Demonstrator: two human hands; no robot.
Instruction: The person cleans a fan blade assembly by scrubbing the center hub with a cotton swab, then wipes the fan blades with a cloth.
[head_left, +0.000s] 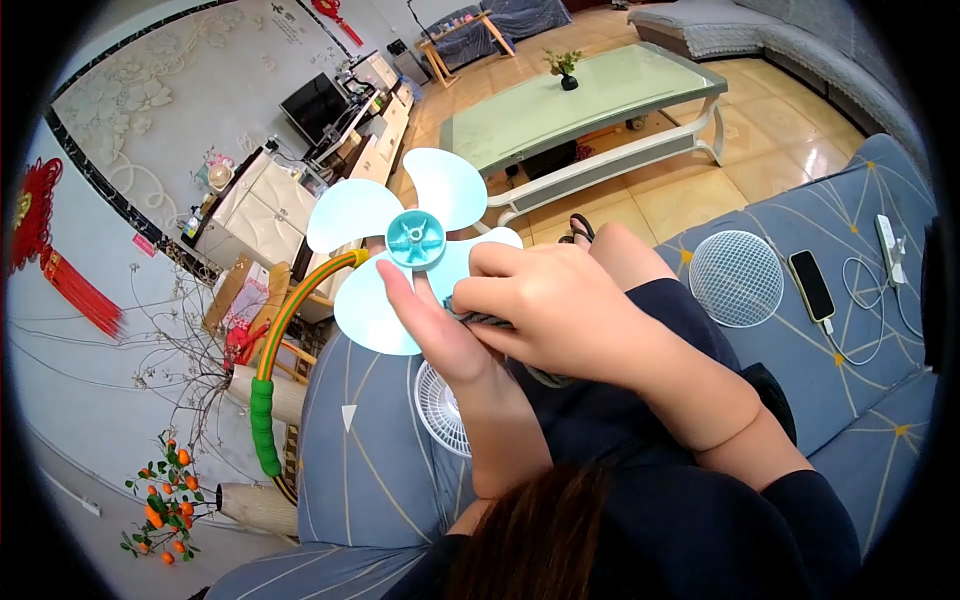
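A light-blue fan blade [445,185] with four petals and a turquoise hub is held up in front of me, the hub's ribbed side towards me. My left hand [440,335] grips it near the hub, thumb in front and other fingers mostly hidden behind. Beside it my right hand [545,300] is closed at the lower right petal. Something dark and greyish shows under its fingers, too hidden to name. Below my left hand, a white fan grille [430,405] lies partly covered by my forearm.
On the blue sofa [830,220] to the right lie a round mesh grille [735,280], a phone [811,286] on a white cable and a power strip [886,245]. A striped hoop [290,310] with a green grip stands left. Ahead is a glass-topped table [620,100].
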